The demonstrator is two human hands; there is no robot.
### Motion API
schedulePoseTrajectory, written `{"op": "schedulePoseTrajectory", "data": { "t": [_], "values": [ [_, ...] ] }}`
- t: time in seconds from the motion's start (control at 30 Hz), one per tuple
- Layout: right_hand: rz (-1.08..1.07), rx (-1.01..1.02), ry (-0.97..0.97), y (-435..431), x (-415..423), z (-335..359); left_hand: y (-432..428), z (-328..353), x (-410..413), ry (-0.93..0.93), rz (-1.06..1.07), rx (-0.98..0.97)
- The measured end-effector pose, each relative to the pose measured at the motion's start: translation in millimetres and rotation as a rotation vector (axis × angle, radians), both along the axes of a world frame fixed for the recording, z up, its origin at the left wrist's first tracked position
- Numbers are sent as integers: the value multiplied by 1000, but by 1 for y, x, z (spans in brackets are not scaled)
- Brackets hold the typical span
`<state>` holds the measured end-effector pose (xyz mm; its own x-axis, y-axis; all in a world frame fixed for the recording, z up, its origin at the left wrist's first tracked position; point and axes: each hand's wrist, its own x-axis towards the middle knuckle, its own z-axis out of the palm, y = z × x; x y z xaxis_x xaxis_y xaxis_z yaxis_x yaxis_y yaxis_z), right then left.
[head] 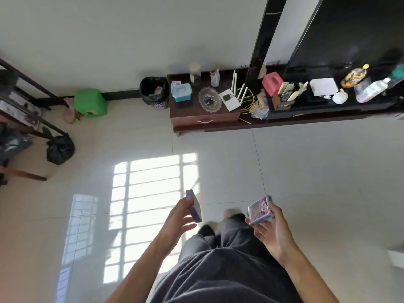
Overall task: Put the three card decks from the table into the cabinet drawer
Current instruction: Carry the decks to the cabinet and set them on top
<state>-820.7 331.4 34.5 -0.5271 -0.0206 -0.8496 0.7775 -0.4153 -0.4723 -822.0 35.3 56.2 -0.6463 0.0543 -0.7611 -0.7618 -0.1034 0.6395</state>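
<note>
My left hand (177,217) grips a purple card deck (194,206), held on edge above the floor. My right hand (272,228) holds a card deck stack with a pink and purple printed face (259,209); how many decks are in it I cannot tell. Both hands are at waist height over the tiled floor. Ahead stands a low dark-brown cabinet (185,110) against the wall, its drawer (205,121) shut, with a white handle on the front.
On the cabinet top lie a blue box (181,92), a glass dish (209,99) and a white router (229,99). A black bin (154,92) and a green stool (90,103) stand to its left. A long TV shelf (328,109) with clutter runs to the right.
</note>
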Motion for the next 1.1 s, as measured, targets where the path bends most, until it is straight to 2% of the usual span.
{"op": "schedulePoseTrajectory", "data": {
  "t": [0.2,0.43,0.6,0.77,1.1],
  "values": [
    [20,-42,4,-3,-108,-8,7,-7,-98,-8,27,12],
    [60,-55,-29,-3,-243,-7,4,6,-188,-57,155,6],
    [116,-77,-19,-16,-323,-3,-9,9,-240,-70,288,71],
    [125,-65,-27,-37,-389,-9,-30,-4,-297,-68,258,44],
    [11,-60,-103,-78,-482,-27,-71,-13,-439,-104,173,39]
  ]
}}
